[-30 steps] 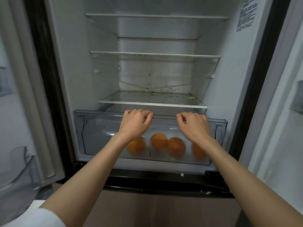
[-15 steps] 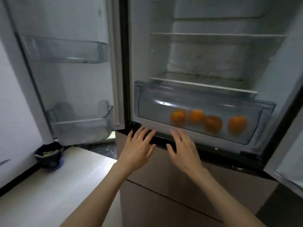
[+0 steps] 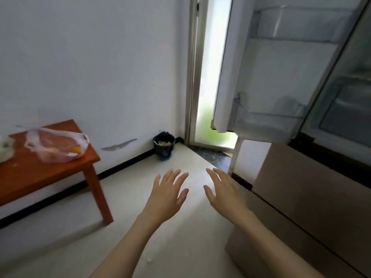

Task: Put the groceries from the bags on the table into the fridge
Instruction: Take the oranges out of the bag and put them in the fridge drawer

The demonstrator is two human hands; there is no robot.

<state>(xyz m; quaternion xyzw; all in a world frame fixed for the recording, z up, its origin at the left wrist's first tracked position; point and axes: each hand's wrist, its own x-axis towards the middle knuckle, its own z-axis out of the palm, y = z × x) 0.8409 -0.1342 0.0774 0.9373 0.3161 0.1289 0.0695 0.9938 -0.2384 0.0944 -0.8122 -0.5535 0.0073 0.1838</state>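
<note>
Task is looking partway thru at best, judging from the table (image 3: 30, 173): a thin plastic bag (image 3: 57, 146) is still lying on it near the corner closest to the wall, w/ something orange showing thru at its edge nearest the table's front leg, so at least that bag is waiting to be emptied. A second pale bag (image 3: 5, 147) is peeking in at the table's far left, mostly cut off; contents can't be told. The fridge (image 3: 341, 121) is standing well apart from the table, off to the right, w/ its door (image 3: 251, 81) hanging wide open and the door bins looking bare. Fridge interior is mostly out of frame & blurred, so what's already inside can't be judged here.

Hands: left hand (image 3: 167, 194) and right hand (image 3: 225, 192) are both hovering over bare floor (image 3: 140, 197) between table and fridge, palms down, fingers spread loose, gripping nothing, touching nothing. Left is sitting nearer the table, right nearer the fridge. Next is prob. a reach to the bag on the table.
</note>
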